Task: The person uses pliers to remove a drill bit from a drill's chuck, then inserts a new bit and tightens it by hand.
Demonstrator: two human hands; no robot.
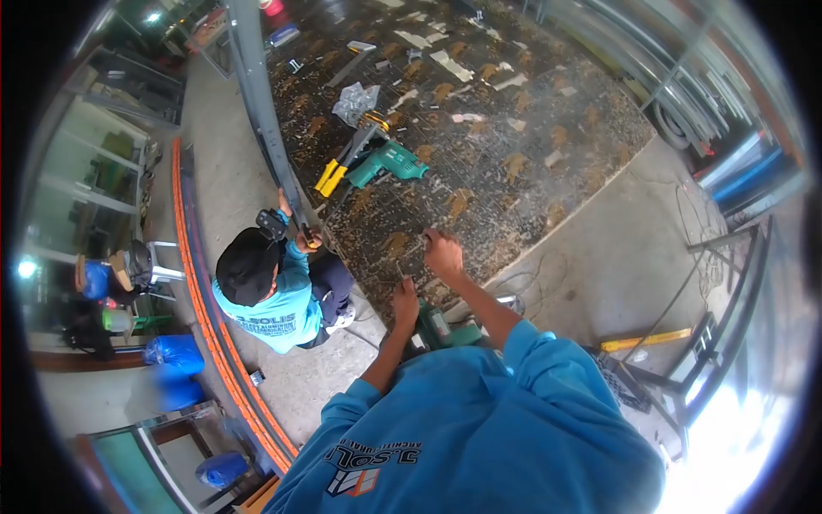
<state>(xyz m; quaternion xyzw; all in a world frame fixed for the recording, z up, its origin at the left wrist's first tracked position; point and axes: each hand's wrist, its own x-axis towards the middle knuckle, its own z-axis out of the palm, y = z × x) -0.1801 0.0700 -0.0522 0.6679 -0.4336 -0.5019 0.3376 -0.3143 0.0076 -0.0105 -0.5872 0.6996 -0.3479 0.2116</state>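
My left hand [405,303] is closed at the near edge of the worn, dark work table [479,227]. A thin, light-coloured rod-like piece [399,271] sticks up from its fingers; its kind is too small to tell. Just ahead and to the right, my right hand [443,255] is closed over the tabletop, and what its fingers pinch is mostly hidden. Below my hands, a green power tool [438,327] shows between my forearms, partly covered by my shirt. Farther up the table lie a green drill [387,165] and a yellow-handled hand tool [331,177].
At left, a co-worker [278,295] in a blue shirt and black cap grips a long grey metal profile [267,111]. A clear plastic bag [356,104] and scraps lie on the table. Orange bars [193,274] run along the floor; a yellow level [646,340] is at right.
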